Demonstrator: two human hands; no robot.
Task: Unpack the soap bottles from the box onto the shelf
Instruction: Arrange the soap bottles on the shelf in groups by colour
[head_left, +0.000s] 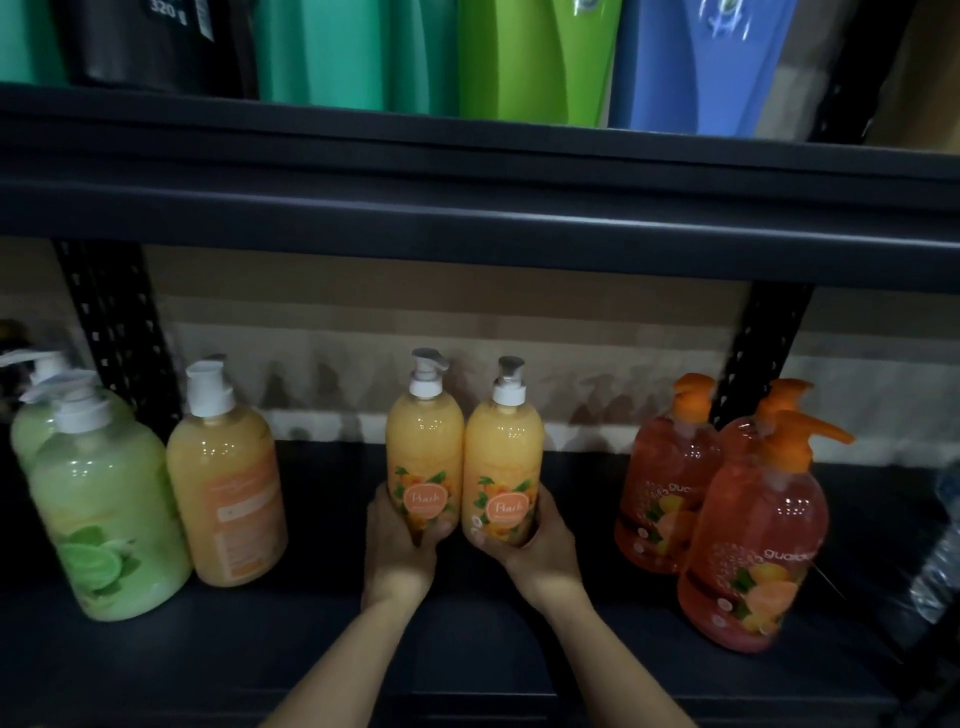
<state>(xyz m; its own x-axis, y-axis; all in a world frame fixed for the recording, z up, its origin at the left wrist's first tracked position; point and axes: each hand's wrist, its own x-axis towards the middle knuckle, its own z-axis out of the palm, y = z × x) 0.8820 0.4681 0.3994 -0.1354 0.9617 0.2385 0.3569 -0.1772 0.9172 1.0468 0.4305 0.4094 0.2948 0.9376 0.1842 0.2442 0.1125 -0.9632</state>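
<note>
Two pale orange peach soap bottles with white pump tops stand side by side in the middle of the dark shelf (322, 639). My left hand (397, 551) grips the base of the left peach bottle (425, 441). My right hand (540, 545) grips the base of the right peach bottle (503, 452). Both bottles are upright and touch each other. The box is not in view.
A third peach bottle (226, 488) and two green lime bottles (104, 514) stand at the left. Three orange pump bottles (753, 551) stand at the right, with a clear water bottle (940, 561) at the far right edge. The upper shelf beam (467, 208) hangs overhead, coloured packs above it.
</note>
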